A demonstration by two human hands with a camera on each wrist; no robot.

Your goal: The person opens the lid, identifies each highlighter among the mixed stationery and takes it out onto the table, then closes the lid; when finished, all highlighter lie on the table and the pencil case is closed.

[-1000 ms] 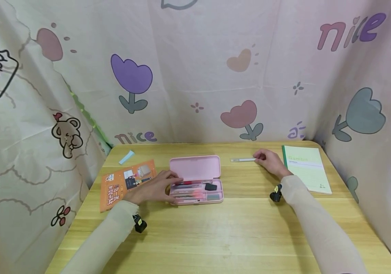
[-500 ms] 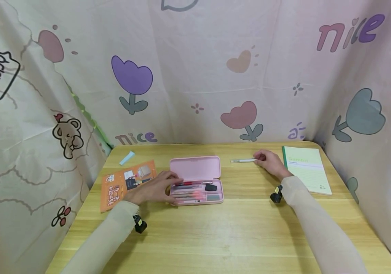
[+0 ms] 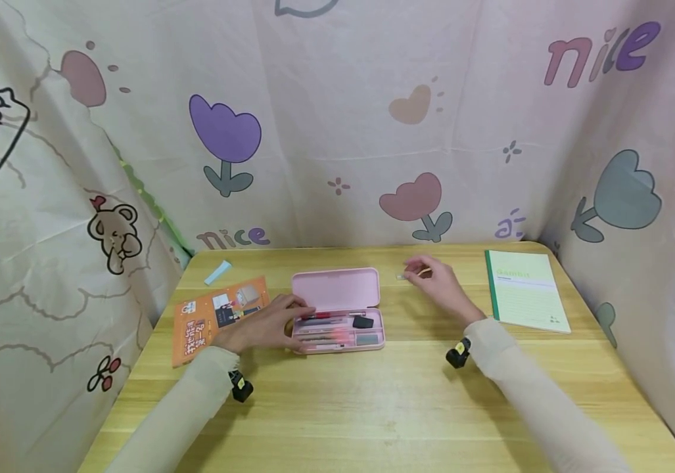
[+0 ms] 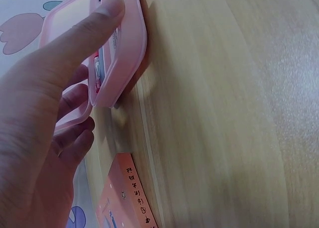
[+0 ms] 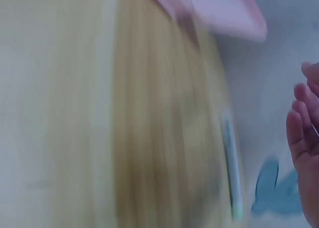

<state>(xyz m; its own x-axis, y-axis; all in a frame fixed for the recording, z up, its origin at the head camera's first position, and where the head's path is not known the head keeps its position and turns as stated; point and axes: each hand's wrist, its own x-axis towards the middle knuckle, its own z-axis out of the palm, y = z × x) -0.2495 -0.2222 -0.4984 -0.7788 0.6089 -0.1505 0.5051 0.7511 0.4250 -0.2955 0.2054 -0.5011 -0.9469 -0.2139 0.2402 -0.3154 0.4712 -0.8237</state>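
A pink pencil case lies with its lid folded back. My left hand grips its left end; in the left wrist view the thumb lies over the front edge, fingers on the far side. Inside are a red pen, several other pens, a black eraser and a grey-green block. My right hand hovers with loosely bent fingers, holding nothing. Beneath it a slim white pen lies on the table, blurred in the right wrist view and mostly covered by the hand in the head view.
An orange booklet lies under the left forearm, with a small light-blue strip behind it. A pale green notebook lies at the back right of the wooden table. Patterned cloth hangs along the back and sides.
My right hand has let go of the white pen's right end and moved left, over the pen. The left hand has stayed at the pencil case.
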